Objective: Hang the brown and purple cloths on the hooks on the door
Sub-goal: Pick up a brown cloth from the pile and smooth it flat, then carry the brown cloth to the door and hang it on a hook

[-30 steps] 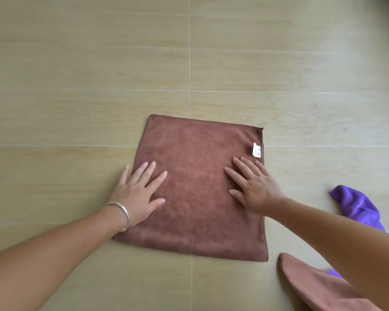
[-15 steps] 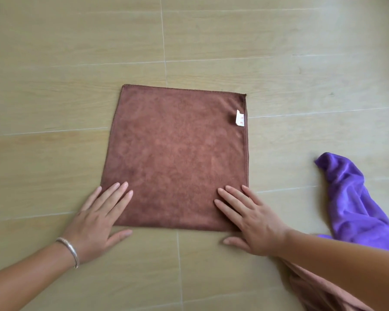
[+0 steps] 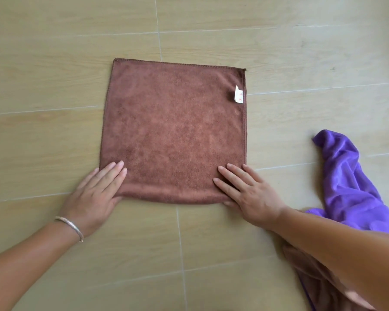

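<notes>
Brown cloth (image 3: pixel 175 131) lies spread flat as a square on the floor (image 3: pixel 54 108), mid-scene. Floor: pale wood-grain tiles with thin light grout lines running left-right and near-far. No walls, door or hooks in view. White label (image 3: pixel 238 94) sits on the cloth's right edge, toward the far corner.

Purple cloth (image 3: pixel 350 185) lies crumpled on the floor to the right, well apart from the brown cloth's right edge; its near end passes behind the right forearm. A second brownish fabric (image 3: pixel 312 274) lies bunched at the near right, partly hidden under that arm; what it is cannot be told.

Versus 0.5 s ago: both hands sit at the same near corners as before; the near edge of the brown cloth now bows slightly toward the viewer between them. Versus 1.0 s ago: hands have slid from mid-cloth to the near edge.

Left hand (image 3: pixel 94 194): fingers straight and together, lying on the near left corner of the brown cloth, palm on the floor just outside the edge; thumb is tucked at the near edge, whether under it cannot be told. Silver bangle (image 3: pixel 71 227) on that wrist.

Right hand (image 3: pixel 245 191): fingers straight and slightly splayed, pressing flat on the near right corner, thumb at the near edge. Neither hand grasps the cloth.
</notes>
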{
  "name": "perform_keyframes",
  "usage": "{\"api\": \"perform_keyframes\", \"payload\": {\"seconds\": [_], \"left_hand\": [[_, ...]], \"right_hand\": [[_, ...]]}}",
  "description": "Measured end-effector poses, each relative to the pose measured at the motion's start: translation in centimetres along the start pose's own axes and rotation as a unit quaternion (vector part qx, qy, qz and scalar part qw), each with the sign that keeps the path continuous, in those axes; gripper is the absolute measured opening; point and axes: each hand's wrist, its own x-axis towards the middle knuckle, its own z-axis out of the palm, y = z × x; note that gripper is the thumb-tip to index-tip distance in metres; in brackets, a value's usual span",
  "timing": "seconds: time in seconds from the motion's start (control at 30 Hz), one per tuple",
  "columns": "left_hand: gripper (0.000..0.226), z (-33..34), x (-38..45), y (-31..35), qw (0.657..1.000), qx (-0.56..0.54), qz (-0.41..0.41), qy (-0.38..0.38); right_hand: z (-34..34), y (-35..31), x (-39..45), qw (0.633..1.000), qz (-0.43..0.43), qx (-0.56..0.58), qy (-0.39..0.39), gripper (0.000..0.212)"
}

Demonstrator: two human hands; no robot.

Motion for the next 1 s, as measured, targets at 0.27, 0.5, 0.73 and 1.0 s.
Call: {"api": "perform_keyframes", "payload": {"seconds": [0.27, 0.5, 0.73, 1.0], "left_hand": [[0.053, -8.9, -2.1, 2.1, 0.986, -0.006, -0.094, -0.139], [0.049, -25.5, -5.4, 2.9, 0.97, 0.071, -0.112, -0.205], [0.046, -47.1, -6.3, 2.3, 0.97, 0.088, -0.124, -0.191], [0.024, -77.7, -8.0, 1.5, 0.982, 0.004, -0.109, -0.156]], "right_hand": [[-9.8, -1.3, -2.5, 0.97, 0.179, -0.025, -0.161, 0.043], [-26.4, -2.4, -4.3, 0.966, 0.21, -0.025, -0.151, 0.04], [-47.8, -1.9, -4.4, 0.957, 0.235, -0.034, -0.166, 0.035], [-76.9, 1.7, -5.2, 0.968, 0.214, 0.01, -0.128, 0.038]]}}
